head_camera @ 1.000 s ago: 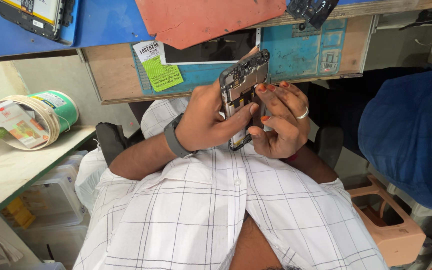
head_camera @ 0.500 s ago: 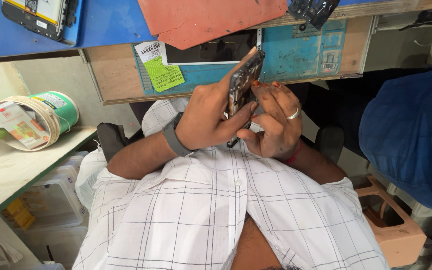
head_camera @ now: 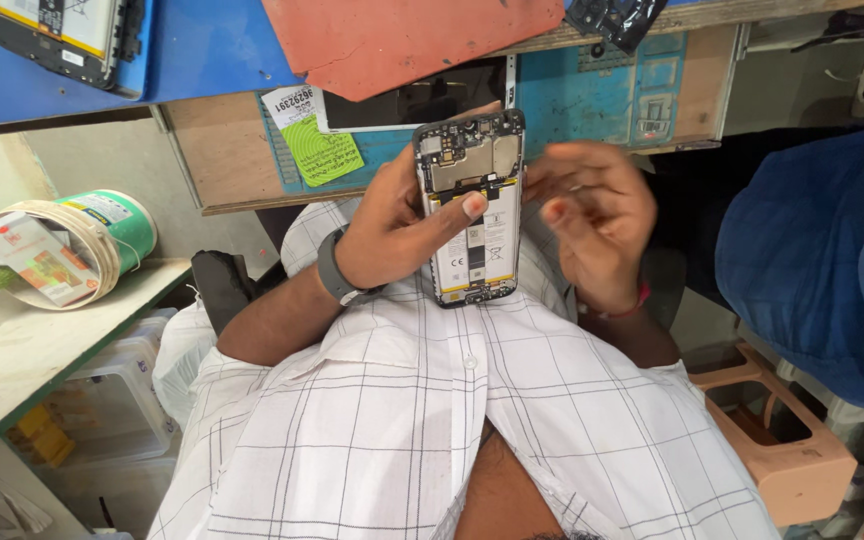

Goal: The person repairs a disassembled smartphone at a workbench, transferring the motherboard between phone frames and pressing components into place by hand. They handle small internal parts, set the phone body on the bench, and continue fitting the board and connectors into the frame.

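One hand now carries the phone [head_camera: 472, 208] alone: my left hand [head_camera: 392, 225] grips it from the side, thumb laid across the opened back just above the battery. A second ago both hands closed round it and it was turned edge-on; it now faces me flat, back cover off, board at the top and battery below, held upright before my chest and in front of the bench edge. My right hand [head_camera: 592, 215] has come off it and hangs just beside its right edge, fingers loosely spread, holding nothing, slightly blurred. I judge the turning over finished and the open interior presented for checking. On the bench [head_camera: 212, 50] above lie a red mat [head_camera: 402, 40], a second opened phone [head_camera: 62, 35] and a green label [head_camera: 322, 150]. A green tub [head_camera: 102, 225] sits on the side shelf [head_camera: 42, 350], well apart from me.
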`<state>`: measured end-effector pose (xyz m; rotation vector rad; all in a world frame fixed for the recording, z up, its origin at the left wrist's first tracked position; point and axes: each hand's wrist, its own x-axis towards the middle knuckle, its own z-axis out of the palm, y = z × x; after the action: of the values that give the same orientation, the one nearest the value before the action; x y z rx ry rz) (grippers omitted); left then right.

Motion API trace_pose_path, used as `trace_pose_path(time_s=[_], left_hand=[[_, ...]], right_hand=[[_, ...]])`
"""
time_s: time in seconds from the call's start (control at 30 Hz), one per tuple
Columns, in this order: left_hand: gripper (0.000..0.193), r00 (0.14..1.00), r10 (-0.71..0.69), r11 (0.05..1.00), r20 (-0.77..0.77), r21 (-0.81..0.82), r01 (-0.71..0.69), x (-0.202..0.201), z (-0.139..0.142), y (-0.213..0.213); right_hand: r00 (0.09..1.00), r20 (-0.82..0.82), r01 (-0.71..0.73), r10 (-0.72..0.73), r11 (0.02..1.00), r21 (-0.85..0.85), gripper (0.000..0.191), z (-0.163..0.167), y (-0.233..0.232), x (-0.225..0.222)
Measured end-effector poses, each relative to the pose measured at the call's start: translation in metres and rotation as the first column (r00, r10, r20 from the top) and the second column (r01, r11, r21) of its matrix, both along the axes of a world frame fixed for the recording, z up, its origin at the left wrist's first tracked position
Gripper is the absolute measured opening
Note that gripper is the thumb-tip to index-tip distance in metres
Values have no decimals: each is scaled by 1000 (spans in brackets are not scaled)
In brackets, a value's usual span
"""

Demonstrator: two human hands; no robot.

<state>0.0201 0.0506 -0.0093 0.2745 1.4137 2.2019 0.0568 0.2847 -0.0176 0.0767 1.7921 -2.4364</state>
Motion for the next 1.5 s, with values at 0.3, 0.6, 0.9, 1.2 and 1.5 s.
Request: trace_pose_path(time_s=[0.3,0.6,0.9,1.2,1.5], left_hand=[[52,997,26,999,79,32,-28,5,-6,-4],[54,998,24,999,56,22,-25,7,-3,-7],[48,993,113,990,25,-83,-111,6,-21,-16],[33,980,185,973,69,-152,-173,-7,-22,-18],[32,983,136,985,127,-127,-120,-8,-30,-29]], right_hand=[[952,92,-256,293,923,-288,47,-11,5,3],[945,59,-307,321,935,-178,44,-6,0,3],[923,64,-379,380,925,-26,47,-17,-8,2],[931,86,-332,355,921,-205,48,3,-25,-4],[959,108,-255,262,964,-74,29,-11,-40,-1]])
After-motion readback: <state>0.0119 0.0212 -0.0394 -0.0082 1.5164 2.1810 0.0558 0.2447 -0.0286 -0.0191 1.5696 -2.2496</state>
